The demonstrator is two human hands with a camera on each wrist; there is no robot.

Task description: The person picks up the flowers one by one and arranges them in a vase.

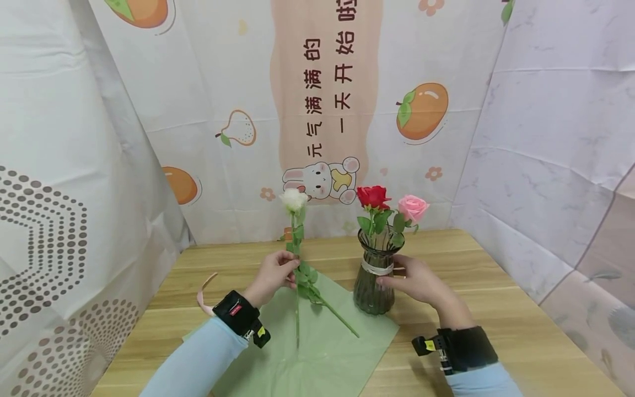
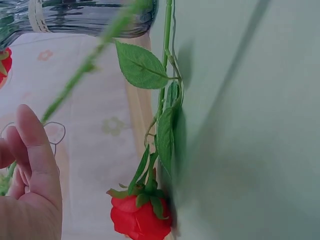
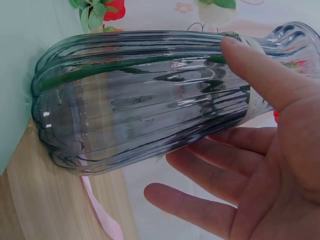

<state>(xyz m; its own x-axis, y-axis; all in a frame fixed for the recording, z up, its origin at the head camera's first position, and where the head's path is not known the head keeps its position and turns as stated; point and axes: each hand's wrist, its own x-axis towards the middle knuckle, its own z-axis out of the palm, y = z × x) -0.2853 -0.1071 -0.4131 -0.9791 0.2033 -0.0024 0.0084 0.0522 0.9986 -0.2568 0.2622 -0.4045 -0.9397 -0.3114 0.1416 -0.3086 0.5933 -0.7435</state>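
Observation:
My left hand (image 1: 272, 277) pinches the green stem of a white rose (image 1: 294, 200), which stands nearly upright with its bloom at the top. Under that stem, a red rose (image 2: 140, 216) lies on the light green paper sheet (image 1: 317, 364), its leafy stem slanting toward the right. My right hand (image 1: 420, 282) holds a ribbed, grey glass vase (image 1: 373, 298) around the narrow part, thumb on the pale band. Another red rose (image 1: 373, 197) and a pink rose (image 1: 414, 208) stand in the vase. Their stems show through the glass.
A pink ribbon (image 1: 202, 298) curls on the wooden table (image 1: 526, 331) beside my left wrist. The green sheet spreads across the middle of the table up to the vase's base. Behind the table hangs a printed cloth (image 1: 198, 82), with more cloth along both sides.

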